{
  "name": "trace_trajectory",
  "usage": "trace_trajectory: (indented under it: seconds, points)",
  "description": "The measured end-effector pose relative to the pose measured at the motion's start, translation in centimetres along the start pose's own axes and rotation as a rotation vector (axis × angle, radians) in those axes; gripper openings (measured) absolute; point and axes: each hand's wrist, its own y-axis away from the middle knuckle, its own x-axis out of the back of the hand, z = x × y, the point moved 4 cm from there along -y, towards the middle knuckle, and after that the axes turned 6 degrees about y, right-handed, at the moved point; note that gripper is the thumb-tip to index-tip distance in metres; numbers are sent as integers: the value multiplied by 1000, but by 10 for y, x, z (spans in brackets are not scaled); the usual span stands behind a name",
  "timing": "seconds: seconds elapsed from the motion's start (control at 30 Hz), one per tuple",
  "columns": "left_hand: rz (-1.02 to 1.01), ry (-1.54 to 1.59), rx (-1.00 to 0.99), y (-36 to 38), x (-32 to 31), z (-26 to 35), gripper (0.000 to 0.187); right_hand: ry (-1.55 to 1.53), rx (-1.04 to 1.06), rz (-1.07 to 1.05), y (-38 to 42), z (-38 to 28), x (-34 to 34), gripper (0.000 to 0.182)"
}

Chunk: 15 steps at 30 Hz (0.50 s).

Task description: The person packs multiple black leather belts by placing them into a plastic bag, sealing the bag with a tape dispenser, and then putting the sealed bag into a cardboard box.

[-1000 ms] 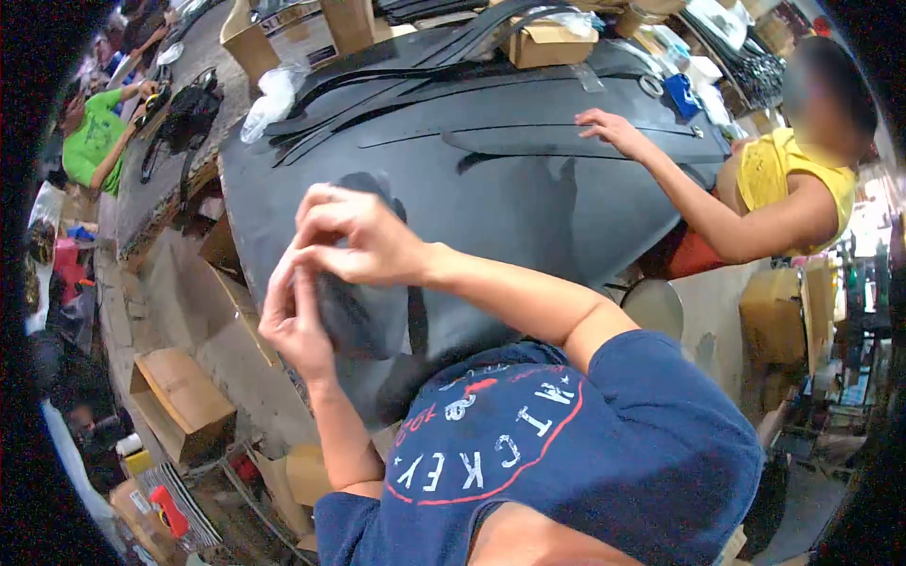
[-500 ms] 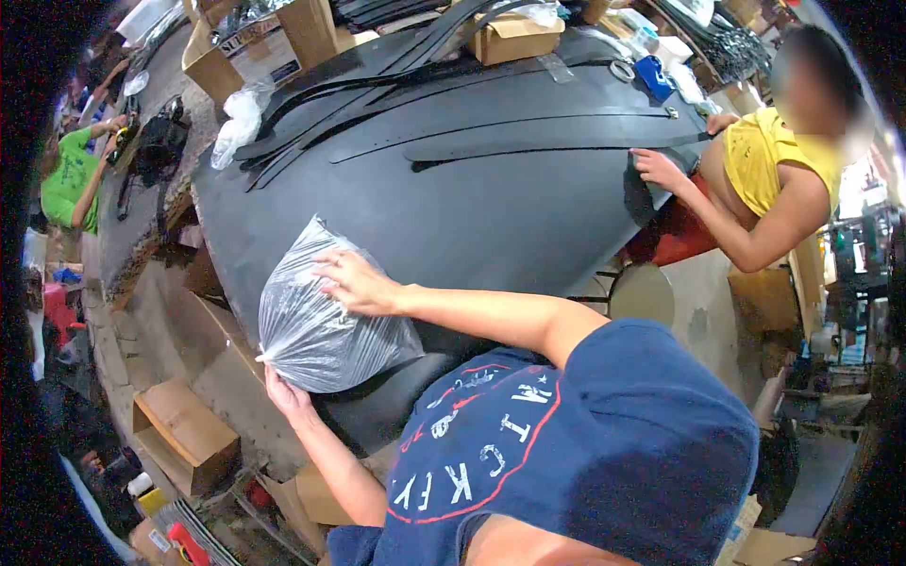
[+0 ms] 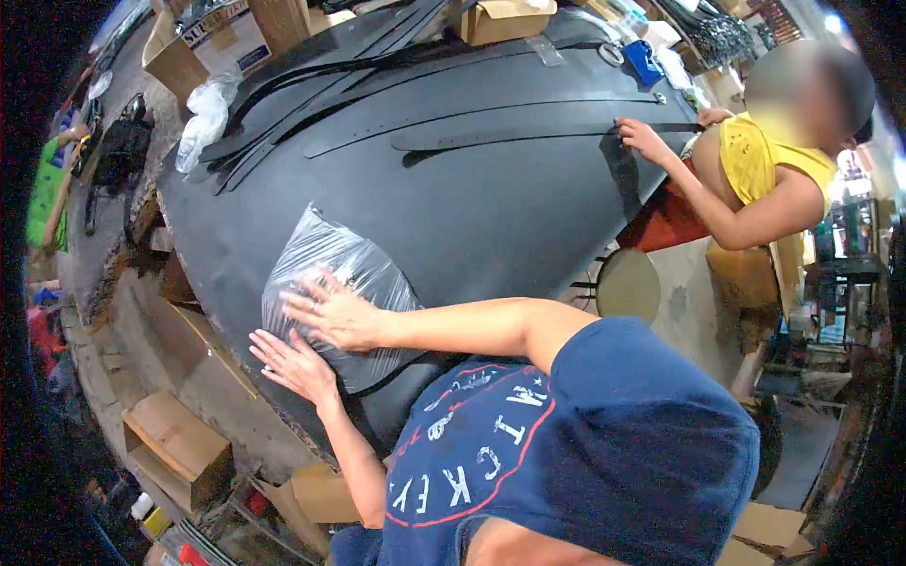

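Observation:
A clear plastic bag (image 3: 316, 245) lies on the dark table sheet in front of me, its pointed corner toward the far side. What it holds is hard to make out under the film. My right hand (image 3: 338, 313) rests over the bag's middle, fingers spread and slightly blurred. Against the bag's near left edge, my left hand (image 3: 296, 368) lies flat with its fingers stretched out. Neither hand grips anything.
Long black belt strips (image 3: 349, 71) run across the far side of the table (image 3: 472, 222). A co-worker in a yellow shirt (image 3: 755, 160) holds a strip at the right. Cardboard boxes (image 3: 226, 47) stand at the back; another box (image 3: 177, 439) sits lower left. A round stool (image 3: 629, 286) stands by the table.
My left hand has let go of the bag's gathered left end and opened out flat. My right hand has slid down and left over the bag, which looks flatter and smoother.

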Motion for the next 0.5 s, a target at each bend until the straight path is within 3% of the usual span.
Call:
trace_trajectory:
  seconds: [0.13,0.2,0.27,0.5]
  points:
    - [-24,-56,-63,-4,8,13,69,13,-274,-155,15,44,25,61]
    - [-106,-122,-1,-8,15,25,73,53,-252,-95,18,50,34,64]
    - [-82,-130,7,-7,16,22,76,124,-260,-181,18,46,29,63]
    - [1,-15,69,6,9,13,76,140,-215,-65,21,39,38,58]
